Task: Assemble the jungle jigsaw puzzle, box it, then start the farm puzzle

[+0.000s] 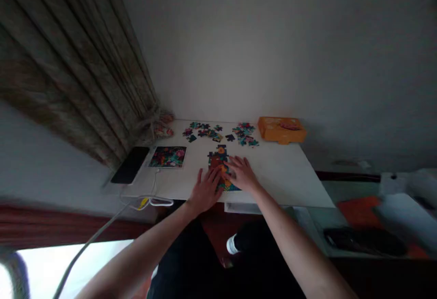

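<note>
A partly joined jigsaw puzzle (214, 159) lies near the table's front edge, with dark, brown, orange and green areas. My left hand (205, 190) rests at its lower left, fingers stretched out and thumb apart, fingertips on the pieces. Over the right side of the puzzle is my right hand (241, 174), its fingers apart and its tips touching the pieces close to the left fingertips. I see no piece held in either hand. Both hands cover part of the puzzle. To the left lies a picture card (168, 157) with a colourful flowery print.
Loose jigsaw pieces (205, 131) lie at the back, with another cluster (244, 131) right of them. An orange box (282, 130) stands at the back right corner. A dark tablet-like slab (130, 165) and a white cable (160, 201) are at the left edge, beside a curtain (85, 53).
</note>
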Demonstrator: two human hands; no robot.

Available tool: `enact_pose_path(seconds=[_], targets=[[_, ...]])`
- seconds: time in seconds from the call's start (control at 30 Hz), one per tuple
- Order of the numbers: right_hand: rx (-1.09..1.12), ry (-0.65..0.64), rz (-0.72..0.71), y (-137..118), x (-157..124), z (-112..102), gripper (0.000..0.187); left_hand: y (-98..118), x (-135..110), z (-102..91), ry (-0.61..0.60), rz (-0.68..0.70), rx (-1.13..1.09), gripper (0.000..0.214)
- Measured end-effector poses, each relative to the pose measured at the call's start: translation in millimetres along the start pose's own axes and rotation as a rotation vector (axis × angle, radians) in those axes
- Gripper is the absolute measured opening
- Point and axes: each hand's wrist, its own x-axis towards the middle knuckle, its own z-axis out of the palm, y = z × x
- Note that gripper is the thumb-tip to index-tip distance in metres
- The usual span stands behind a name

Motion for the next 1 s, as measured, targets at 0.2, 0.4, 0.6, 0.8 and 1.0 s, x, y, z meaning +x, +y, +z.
enact_pose_path(seconds=[0.2,0.4,0.6,0.8,1.0], targets=[[0.009,0.006,-0.006,2,1,1,0.055,0,1,6.4,0.027,-0.014,-0.030,0.060],[0.063,0.050,-0.020,5,0,8,0.055,-9,-1,18.7,0.047,0.024,-0.081,0.065],[0.284,0.199,0.014,20,7,15,0.040,-12,-2,18.2,0.060,0.033,-0.106,0.061],[0.287,0.235,-0.048,9,43,8,0.036,-7,-4,11.6,0.121,0.020,-0.131,0.057],[0.094,-0.174,-0.244,-27,89,0,0.050,-5,-7,6.6,0.128,0.027,-0.163,0.048]])
